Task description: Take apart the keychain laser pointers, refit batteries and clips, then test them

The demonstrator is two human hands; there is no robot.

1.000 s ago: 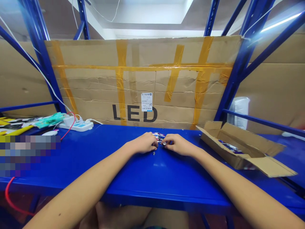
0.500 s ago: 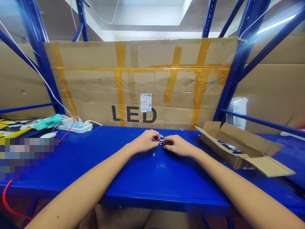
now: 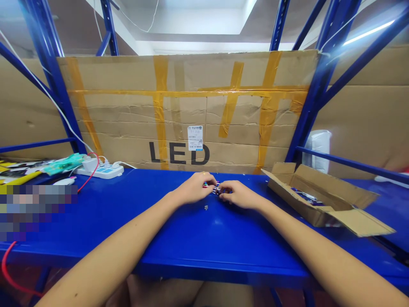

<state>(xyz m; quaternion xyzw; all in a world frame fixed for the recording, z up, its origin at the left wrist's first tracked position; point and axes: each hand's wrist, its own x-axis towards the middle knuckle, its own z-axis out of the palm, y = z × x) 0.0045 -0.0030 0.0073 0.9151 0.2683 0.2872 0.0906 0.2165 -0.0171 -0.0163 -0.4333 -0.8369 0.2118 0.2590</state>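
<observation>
Both hands meet low over the blue tabletop point(image 3: 179, 238), near the cardboard at the back. My left hand point(image 3: 195, 187) is closed, its thumb and fingers around a slim red-and-silver piece point(image 3: 206, 186). Facing it, my right hand point(image 3: 237, 194) is closed too, fingertips pinched at a small shiny metal part point(image 3: 218, 190) that lies between the hands. Fingers hide much of these pieces, so their kind cannot be made out. A small silvery coiled or ringed bit point(image 3: 206, 207) lies on the table just in front of my left hand.
At right stands an open cardboard box point(image 3: 319, 213) with shiny metal pieces point(image 3: 307, 197) inside. A white power strip point(image 3: 105, 170), a red cable point(image 3: 91, 175) and a teal bundle point(image 3: 65, 164) lie at left. Behind is a taped cardboard sheet point(image 3: 128, 123) between blue rack posts point(image 3: 308, 115).
The fingers of my left hand have shifted slightly around the red-and-silver piece. My right hand stays nearly in place, and the small silvery bit on the table has not moved.
</observation>
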